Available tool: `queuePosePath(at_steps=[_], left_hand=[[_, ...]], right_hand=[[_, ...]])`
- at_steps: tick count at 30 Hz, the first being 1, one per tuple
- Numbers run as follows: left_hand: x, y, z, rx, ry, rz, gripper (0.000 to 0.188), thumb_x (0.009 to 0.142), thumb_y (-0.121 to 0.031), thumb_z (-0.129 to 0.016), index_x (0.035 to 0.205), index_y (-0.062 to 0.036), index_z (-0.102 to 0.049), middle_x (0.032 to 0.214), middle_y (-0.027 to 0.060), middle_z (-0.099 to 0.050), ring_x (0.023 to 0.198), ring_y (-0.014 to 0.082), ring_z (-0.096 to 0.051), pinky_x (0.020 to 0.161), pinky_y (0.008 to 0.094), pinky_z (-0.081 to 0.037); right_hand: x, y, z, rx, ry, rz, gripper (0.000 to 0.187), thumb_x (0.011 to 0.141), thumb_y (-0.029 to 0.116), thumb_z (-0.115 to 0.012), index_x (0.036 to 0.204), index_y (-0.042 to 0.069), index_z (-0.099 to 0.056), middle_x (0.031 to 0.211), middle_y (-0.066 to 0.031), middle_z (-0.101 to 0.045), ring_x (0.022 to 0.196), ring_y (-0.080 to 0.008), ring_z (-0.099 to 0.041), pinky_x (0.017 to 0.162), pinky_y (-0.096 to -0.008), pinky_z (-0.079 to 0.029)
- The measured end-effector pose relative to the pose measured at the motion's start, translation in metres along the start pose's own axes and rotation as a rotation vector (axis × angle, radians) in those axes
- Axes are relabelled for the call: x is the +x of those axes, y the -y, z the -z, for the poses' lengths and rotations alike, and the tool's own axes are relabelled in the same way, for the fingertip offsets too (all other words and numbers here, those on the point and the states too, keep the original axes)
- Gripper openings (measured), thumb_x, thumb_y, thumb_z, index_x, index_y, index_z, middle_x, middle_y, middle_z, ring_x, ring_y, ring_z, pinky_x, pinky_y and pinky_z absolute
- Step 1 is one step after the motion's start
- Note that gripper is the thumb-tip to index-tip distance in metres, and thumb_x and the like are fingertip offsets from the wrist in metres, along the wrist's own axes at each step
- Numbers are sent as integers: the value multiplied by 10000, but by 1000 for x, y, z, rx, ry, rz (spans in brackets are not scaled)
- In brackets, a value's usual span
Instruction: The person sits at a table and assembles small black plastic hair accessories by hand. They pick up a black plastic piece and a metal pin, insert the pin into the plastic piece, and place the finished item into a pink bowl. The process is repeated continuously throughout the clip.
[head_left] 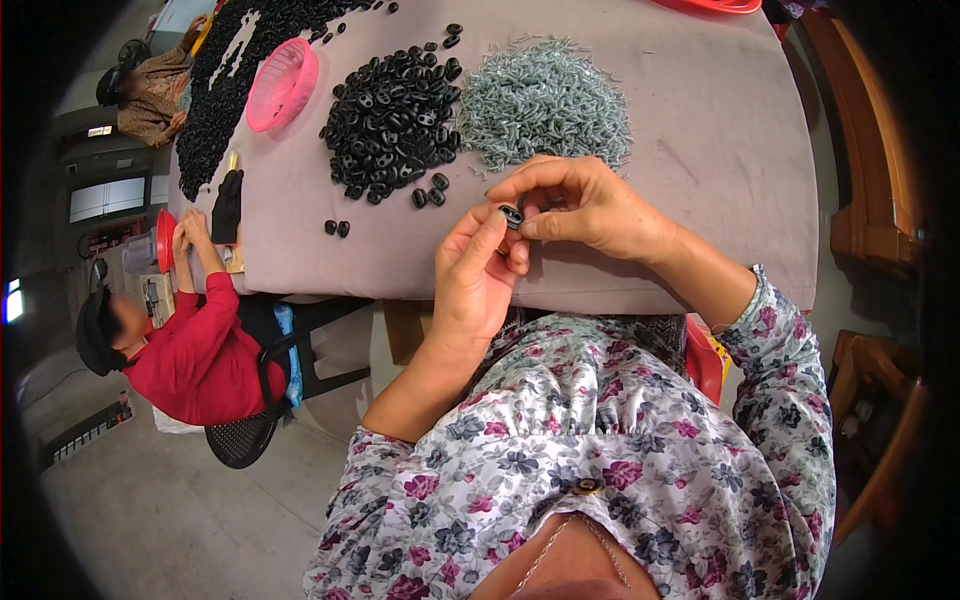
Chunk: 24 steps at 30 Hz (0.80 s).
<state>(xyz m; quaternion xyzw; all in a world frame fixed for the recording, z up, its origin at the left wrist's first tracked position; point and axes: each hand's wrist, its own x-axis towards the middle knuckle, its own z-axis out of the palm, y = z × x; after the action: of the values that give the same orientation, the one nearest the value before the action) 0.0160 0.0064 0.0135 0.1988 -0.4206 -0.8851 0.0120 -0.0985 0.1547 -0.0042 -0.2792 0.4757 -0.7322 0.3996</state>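
Observation:
A small black two-holed cord lock [511, 215] is held up over the near edge of the table. My left hand [474, 270] grips it between thumb and fingers. The thumb and forefinger of my right hand [590, 212] are pinched at the piece's right end; whether a smaller part sits between them is hidden. Just beyond my hands lies a heap of small silvery springs [545, 105]. To its left is a heap of similar black cord locks [385, 125], with several loose ones [430, 192] at its near side and two more [337, 228] closer to me.
A pink plastic basket [282, 85] stands left of the black heap, beside a long spread of black pieces [212, 110]. A co-worker in red [200, 350] sits at the table's left side; another person [150, 100] is farther back. Wooden furniture [875, 150] stands at the right.

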Motion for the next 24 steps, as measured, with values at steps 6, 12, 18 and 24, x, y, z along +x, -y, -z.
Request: queuePosePath(at_steps=[6,12,18,24], left_hand=[[1,5,4,-63,-18,4,174,957,-223,-627,992,-53,-608,799,36,-599,671,126,-556,634,255,-467],[-2,-3,5,-16,-28,-59,150,957,-187,-613,989,-41,-608,814,42,-606,674,125,-557,635,256,-467],[-2,-24,40,4,-109,-87,152,947,-140,-608,1026,-10,-610,846,56,-629,699,122,-580,628,235,-476],[-13,-45,91,297,-259,-188,158,916,-69,-628,1057,0,-639,868,82,-670,654,115,-584,587,240,-471]], right_hand=[[-1,2,-1,23,19,-14,342,827,-32,-663,1168,-14,-652,1052,-28,-574,853,-88,-545,796,-241,-469],[4,-6,0,-78,11,70,337,842,6,-667,1176,-27,-638,942,-59,-677,811,-93,-620,715,-246,-508],[0,1,-4,-31,-25,-52,353,825,-5,-664,1177,11,-655,1044,-36,-639,854,-76,-594,708,-236,-503],[-1,10,-8,47,-27,-113,315,846,-3,-661,1161,-2,-652,1037,-15,-625,897,-74,-584,741,-230,-503]])
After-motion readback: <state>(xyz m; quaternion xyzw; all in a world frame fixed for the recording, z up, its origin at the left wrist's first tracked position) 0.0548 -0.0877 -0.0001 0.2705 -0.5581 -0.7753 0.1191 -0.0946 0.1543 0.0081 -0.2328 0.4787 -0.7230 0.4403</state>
